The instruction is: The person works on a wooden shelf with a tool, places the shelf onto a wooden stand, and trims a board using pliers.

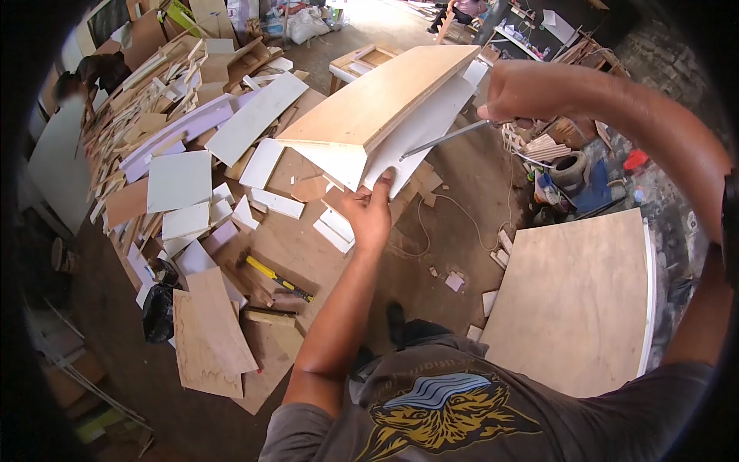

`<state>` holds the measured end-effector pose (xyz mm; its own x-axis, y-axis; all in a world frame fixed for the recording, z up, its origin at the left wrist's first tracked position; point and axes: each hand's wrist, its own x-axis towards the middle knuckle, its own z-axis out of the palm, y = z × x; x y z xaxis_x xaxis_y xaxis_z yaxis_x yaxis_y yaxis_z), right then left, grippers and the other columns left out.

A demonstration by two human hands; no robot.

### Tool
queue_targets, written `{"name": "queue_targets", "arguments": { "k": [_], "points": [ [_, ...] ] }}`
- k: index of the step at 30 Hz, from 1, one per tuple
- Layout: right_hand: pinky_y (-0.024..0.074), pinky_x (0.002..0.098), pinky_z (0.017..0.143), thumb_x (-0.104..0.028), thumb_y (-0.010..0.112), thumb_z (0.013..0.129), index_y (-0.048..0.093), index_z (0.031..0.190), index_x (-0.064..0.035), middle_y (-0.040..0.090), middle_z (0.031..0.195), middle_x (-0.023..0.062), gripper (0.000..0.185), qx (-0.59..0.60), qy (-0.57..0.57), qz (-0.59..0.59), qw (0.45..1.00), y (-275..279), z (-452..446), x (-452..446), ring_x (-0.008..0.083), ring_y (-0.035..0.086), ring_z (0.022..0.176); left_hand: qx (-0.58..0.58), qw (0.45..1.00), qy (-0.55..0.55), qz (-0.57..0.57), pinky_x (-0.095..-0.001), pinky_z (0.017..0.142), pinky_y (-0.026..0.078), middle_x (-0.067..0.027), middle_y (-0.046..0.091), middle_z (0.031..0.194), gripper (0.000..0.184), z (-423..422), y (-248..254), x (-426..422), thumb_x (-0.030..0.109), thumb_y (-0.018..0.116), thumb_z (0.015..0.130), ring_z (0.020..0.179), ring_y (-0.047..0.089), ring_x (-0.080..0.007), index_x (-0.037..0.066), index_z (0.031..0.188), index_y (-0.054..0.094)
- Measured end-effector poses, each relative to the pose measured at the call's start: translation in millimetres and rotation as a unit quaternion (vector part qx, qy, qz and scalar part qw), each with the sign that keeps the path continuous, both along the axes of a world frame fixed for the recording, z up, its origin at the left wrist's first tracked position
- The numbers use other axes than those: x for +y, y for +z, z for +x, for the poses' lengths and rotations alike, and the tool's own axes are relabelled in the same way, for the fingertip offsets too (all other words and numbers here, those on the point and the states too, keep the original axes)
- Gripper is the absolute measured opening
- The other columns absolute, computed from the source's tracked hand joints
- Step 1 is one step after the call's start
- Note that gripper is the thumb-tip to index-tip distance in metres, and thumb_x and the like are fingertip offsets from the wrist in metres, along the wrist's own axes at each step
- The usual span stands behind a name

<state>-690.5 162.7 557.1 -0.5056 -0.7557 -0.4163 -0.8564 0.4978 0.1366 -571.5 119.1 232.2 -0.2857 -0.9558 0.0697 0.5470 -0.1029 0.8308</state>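
Observation:
A wooden trough-like piece, pale plywood on its upper face and white on the inner panel, is held up in front of me at a tilt. My left hand grips its near lower corner, with the thumb on the white inner side and the other fingers partly hidden behind. In my right hand is a slim grey metal rod, gripped in a fist. The rod slants down and left across the white inner panel, and its tip lies close to my left thumb. Whether the tip touches the panel I cannot tell.
A yellow-handled hammer lies on boards below left. Offcuts and white panels are heaped at the left, where another person bends over. A large plywood panel is at lower right. A cord crosses the floor.

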Motion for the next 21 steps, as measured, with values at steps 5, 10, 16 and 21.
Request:
{"name": "queue_targets", "arguments": {
  "k": [5,10,16,21],
  "points": [
    [0.0512,0.0398,0.068,-0.016,0.08,0.078,0.064,0.098,-0.0103,0.069,0.095,0.0059,0.026,0.148,0.422,-0.126,0.885,-5,-13,34,0.0288,0.068,0.09,0.013,1.0,-0.015,0.003,-0.0246,0.056,0.038,0.0002,0.063,0.073,0.017,7,17,0,0.013,0.074,0.091,0.063,0.052,-0.0059,-0.004,0.091,0.069],
    [0.0522,0.04,0.068,-0.02,0.08,0.078,0.069,0.101,-0.012,0.067,0.087,0.0041,0.027,0.228,0.547,-0.118,0.796,2,-15,26,0.0246,0.068,0.086,-0.007,1.0,-0.022,0.004,-0.0245,0.056,0.038,0.0005,0.063,0.073,0.018,7,11,-1,0.011,0.074,0.09,0.063,0.052,-0.0056,-0.005,0.096,0.068],
    [0.0522,0.0406,0.067,-0.026,0.079,0.08,0.072,0.1,-0.0122,0.066,0.079,0.0041,0.026,0.261,0.591,-0.062,0.761,7,-4,6,0.0247,0.068,0.075,0.006,1.0,-0.012,0.024,-0.0237,0.059,0.042,-0.0006,0.064,0.077,0.02,5,10,-2,0.01,0.075,0.09,0.068,0.056,-0.0067,-0.006,0.098,0.067],
    [0.0525,0.0447,0.071,-0.025,0.075,0.084,0.075,0.095,-0.009,0.068,0.075,0.0091,0.019,0.256,0.488,0.022,0.834,13,12,-10,0.0319,0.068,0.073,0.003,1.0,-0.007,0.019,-0.0249,0.068,0.047,-0.0058,0.065,0.093,0.023,4,8,-1,0.011,0.077,0.089,0.081,0.06,-0.0102,-0.009,0.097,0.068]
  ]
}}
